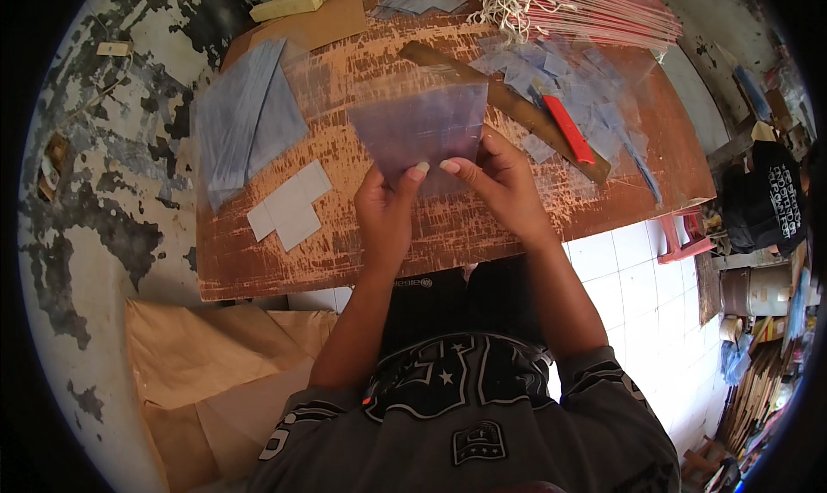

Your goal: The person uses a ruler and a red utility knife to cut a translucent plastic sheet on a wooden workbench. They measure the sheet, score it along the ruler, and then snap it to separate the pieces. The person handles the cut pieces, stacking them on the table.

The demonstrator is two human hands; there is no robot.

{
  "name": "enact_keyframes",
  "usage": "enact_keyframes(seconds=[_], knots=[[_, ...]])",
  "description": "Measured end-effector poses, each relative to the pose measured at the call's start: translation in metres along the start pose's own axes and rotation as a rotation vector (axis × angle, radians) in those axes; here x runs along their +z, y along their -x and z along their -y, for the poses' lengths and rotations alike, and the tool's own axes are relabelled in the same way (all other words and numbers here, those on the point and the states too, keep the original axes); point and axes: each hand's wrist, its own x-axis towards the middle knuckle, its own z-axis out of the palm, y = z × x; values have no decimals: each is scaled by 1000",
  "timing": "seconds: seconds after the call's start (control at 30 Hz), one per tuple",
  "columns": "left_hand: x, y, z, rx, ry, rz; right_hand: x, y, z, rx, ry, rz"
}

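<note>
Between both hands I hold up a translucent bluish plastic sheet (pixel 419 122), raised above the worn brown tabletop. My left hand (pixel 385 209) grips its lower left edge, the thumb lying on the near face. On the lower right edge, my right hand (pixel 504 187) pinches the sheet, thumb in front and fingers curled behind. To the left lie a pile of long clear plastic sheets (pixel 237 127) and a white cut-out template (pixel 290 207). A red-handled cutter (pixel 568 129) rests by a long brown ruler (pixel 512 112) to the right.
Clear plastic scraps (pixel 560 75) are heaped beyond the ruler. Red sticks with white strings (pixel 586 10) lie at the far right, and a cream block (pixel 286 7) at the far left. A person in black (pixel 762 200) is off to the right, near a red stool (pixel 683 234).
</note>
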Motion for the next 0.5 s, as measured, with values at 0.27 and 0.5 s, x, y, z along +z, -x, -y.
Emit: enact_keyframes(seconds=[0.27, 0.5], knots=[[8, -12, -10, -29, 48, -46, -14, -4, 12, 59, 234, 112], [9, -23, -11, 28, 77, -2, -8, -11, 10, -40, 258, 54]])
